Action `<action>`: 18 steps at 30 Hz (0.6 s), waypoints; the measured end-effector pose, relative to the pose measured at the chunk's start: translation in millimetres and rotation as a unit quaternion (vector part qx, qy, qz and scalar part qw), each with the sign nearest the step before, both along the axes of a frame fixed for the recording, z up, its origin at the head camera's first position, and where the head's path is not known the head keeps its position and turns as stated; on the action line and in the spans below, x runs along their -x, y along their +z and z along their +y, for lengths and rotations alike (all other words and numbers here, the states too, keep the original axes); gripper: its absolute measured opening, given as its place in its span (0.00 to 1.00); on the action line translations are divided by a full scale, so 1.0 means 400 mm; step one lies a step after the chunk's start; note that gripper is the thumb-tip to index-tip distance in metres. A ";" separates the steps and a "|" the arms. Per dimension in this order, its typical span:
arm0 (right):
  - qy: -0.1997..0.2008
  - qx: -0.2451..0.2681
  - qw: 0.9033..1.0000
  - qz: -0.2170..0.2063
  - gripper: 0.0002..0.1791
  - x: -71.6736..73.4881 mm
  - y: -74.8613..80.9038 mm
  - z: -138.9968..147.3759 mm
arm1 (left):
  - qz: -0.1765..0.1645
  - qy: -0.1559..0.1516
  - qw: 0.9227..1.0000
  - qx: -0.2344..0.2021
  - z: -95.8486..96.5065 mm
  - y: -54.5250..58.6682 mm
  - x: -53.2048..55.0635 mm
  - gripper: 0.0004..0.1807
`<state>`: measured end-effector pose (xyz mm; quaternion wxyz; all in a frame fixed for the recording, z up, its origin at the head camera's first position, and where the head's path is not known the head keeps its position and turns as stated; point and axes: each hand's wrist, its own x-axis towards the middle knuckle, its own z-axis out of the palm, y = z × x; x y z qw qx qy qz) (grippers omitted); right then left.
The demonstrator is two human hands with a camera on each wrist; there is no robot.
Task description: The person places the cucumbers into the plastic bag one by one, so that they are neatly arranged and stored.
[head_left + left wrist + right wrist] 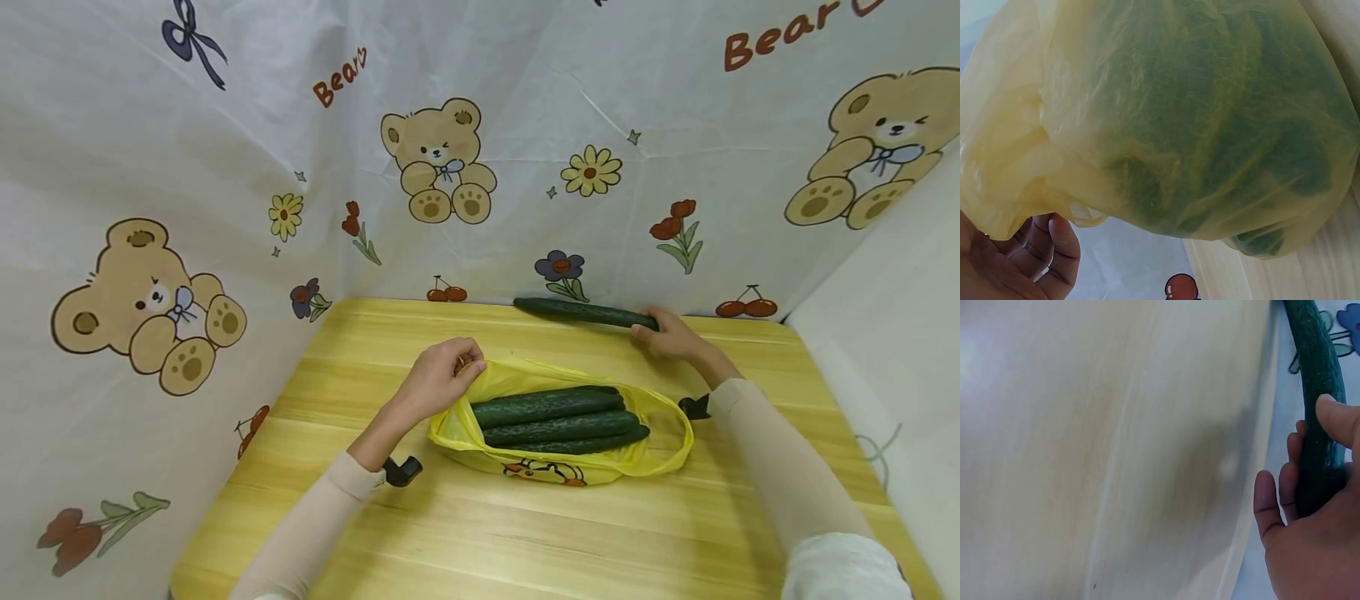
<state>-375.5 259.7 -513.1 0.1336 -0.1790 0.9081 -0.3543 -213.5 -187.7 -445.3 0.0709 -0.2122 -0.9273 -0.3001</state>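
Observation:
A yellow plastic bag [480,460] lies on the table with its mouth spread, and several dark green cucumbers [551,408] lie side by side in it. With curled fingers, my left hand [442,375] pinches the bag's rim at its left end. The left wrist view shows the bag's side [1147,125] close up, the cucumbers showing green through the film. Beyond the bag, my right hand [675,337] grips one end of a long single cucumber [577,311] near the table's back edge. Thumb and fingers wrap that cucumber [1316,369] in the right wrist view.
The wooden table [525,533] ends at a hanging white sheet [517,233] printed with bears and flowers, at the back and left. A white surface [892,333] stands along the right side. Black wrist mounts [402,472] sit at both cuffs.

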 end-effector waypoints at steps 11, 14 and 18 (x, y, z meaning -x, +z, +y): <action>-0.044 0.069 0.993 -0.088 0.48 -0.065 0.028 0.072 | 0.004 -0.003 1.000 -0.004 0.005 0.002 -0.007 0.05; -0.053 0.077 0.991 -0.095 0.50 -0.087 0.033 0.094 | 0.004 -0.002 1.000 -0.001 0.005 0.001 -0.008 0.05; -0.059 0.096 0.989 -0.093 0.50 -0.116 0.045 0.112 | 0.009 -0.001 1.000 0.001 0.004 0.007 -0.008 0.05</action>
